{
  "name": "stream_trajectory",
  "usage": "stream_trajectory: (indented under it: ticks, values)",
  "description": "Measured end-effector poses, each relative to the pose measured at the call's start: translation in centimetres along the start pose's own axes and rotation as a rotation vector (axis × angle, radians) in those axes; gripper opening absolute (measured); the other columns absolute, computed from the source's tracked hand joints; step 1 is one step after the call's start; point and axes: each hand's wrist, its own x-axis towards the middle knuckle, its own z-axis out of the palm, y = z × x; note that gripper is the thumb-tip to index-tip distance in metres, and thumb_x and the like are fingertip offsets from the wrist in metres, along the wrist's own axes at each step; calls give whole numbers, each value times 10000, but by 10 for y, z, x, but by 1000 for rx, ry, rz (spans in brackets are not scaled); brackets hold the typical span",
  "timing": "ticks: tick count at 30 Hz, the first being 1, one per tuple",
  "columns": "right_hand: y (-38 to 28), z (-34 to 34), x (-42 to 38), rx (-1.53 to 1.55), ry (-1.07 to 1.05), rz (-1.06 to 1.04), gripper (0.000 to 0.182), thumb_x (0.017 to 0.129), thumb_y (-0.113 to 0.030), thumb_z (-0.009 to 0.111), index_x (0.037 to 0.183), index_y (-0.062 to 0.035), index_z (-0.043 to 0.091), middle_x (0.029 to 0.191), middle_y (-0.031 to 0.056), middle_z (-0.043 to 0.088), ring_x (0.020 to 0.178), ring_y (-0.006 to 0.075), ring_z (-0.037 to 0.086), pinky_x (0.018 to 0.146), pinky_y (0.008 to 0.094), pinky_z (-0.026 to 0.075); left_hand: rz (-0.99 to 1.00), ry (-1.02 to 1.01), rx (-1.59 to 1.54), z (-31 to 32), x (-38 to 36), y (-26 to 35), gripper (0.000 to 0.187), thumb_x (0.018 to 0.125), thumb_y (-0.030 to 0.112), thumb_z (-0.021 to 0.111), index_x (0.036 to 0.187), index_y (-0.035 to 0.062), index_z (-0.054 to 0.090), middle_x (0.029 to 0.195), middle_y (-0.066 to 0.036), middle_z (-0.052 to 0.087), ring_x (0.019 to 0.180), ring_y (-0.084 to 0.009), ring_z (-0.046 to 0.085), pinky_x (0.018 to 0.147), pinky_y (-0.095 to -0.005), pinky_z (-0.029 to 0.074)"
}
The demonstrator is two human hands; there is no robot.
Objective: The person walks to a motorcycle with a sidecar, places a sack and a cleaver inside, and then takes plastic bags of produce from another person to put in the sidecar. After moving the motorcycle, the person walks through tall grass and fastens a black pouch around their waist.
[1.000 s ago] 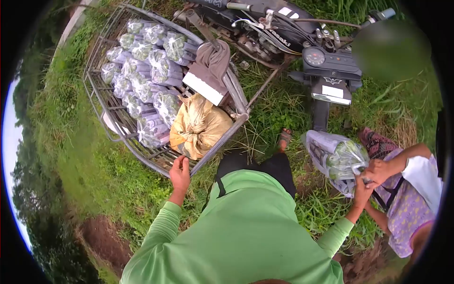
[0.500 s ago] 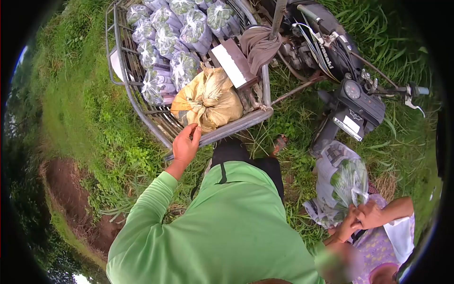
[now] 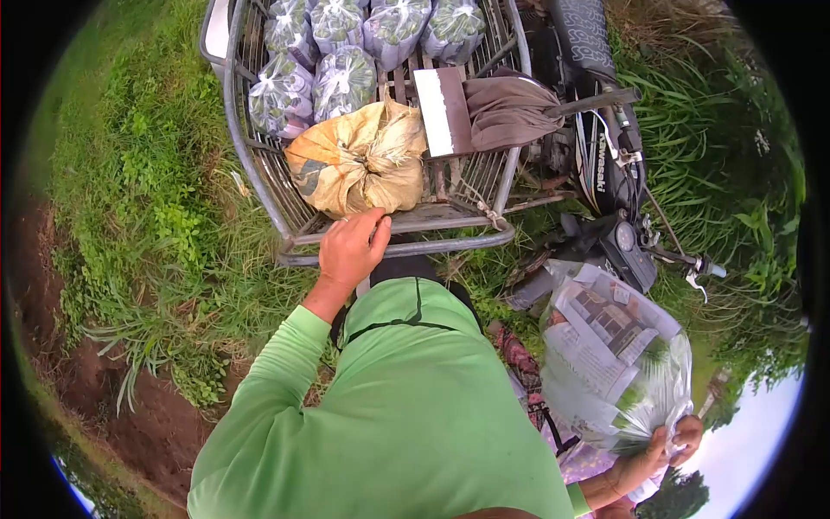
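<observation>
Moved up nearer the view since the earlier frame, and turned to show more newspaper (image 3: 596,311): the clear bag (image 3: 616,368) of greens, at four o'clock. Pinching its gathered neck (image 3: 673,421) in the right hand (image 3: 647,463), fingers closed together; cannot tell whether sharing that hold with a co-worker's fingers. Resting the left hand (image 3: 350,249) near nine o'clock at the rail of the cart (image 3: 458,246), thumb apart, fingers bent, just below the tan sack (image 3: 359,160) at eleven; cannot tell whether gripping. Judged as the bag's handling by the neck, apart from the cart. Calls next, probably, for a firm hold on the neck, bulk kept hanging freely and clear of the motorcycle (image 3: 596,156) at two o'clock, greens left unsqueezed. Standing packed toward eleven, beyond the sack: similar tied bags (image 3: 344,82).
</observation>
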Motion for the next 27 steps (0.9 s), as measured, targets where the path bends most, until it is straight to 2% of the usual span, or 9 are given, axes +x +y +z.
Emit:
stream_trajectory:
  ticks: [8,10,13,15,17,18,19,22,27]
  values:
    - [0,43,-10,192,130,345,303,852,-80,780,1029,-109,537,1190,38,567,1139,218,509,1074,344,372,-52,36,-13,-12,-3,-2,156,880,185,713,971,59,713,797,-117,708,709,-303,673,664,-413,527]
    - [8,51,-11,114,174,243,328,816,-63,800,1003,-97,532,1223,54,569,1166,235,509,1091,387,359,-101,3,-89,-13,-1,-4,174,881,188,707,991,53,714,809,-113,714,728,-297,681,674,-404,535]
    - [-1,59,-9,57,150,131,347,781,-29,815,979,-96,537,1129,19,536,1090,196,494,1059,335,352,-166,-97,-454,11,12,16,264,892,207,698,1078,20,709,875,-129,731,808,-256,716,725,-364,558]
    - [-9,62,-8,-20,127,28,365,752,-14,828,956,-101,538,1092,-10,507,1066,176,475,1052,308,334,-400,-566,-1131,45,26,79,388,955,297,682,1217,12,649,1045,-122,724,942,-198,705,849,-337,542]
    - [-17,74,-11,-16,126,20,388,731,-30,844,946,-104,529,1096,-10,492,1070,177,470,1051,312,342,-656,-1172,-1362,89,37,143,776,990,604,502,1506,43,359,1442,-201,508,1327,-279,496,1078,-446,415]
    - [-22,76,-14,3,126,55,398,722,-37,850,936,-106,522,1102,-9,486,1069,177,469,1051,314,346,-914,-1400,-1420,142,21,169,978,896,799,425,1583,125,248,1553,-173,395,1418,-335,376,1142,-544,309]
    - [-11,70,-21,70,148,151,401,730,-49,837,1023,-94,568,1221,-6,483,1141,191,460,1061,335,354,-1020,-1423,-1608,149,21,191,1007,853,843,423,1585,168,270,1565,-133,397,1430,-329,359,1150,-564,278]
    - [-30,71,-27,92,-243,390,510,796,-141,795,1244,30,622,1158,69,649,1028,168,575,948,321,425,-1176,-1522,-2017,201,3,206,971,791,886,436,1542,273,398,1581,-12,413,1440,-293,358,1150,-587,251]
    - [-49,106,-21,-12,-271,468,391,798,-184,809,1079,58,684,988,49,699,884,148,596,850,299,451,-1312,-1449,-1946,179,-15,173,845,876,804,382,1502,244,468,1536,-6,479,1401,-278,430,1129,-569,310]
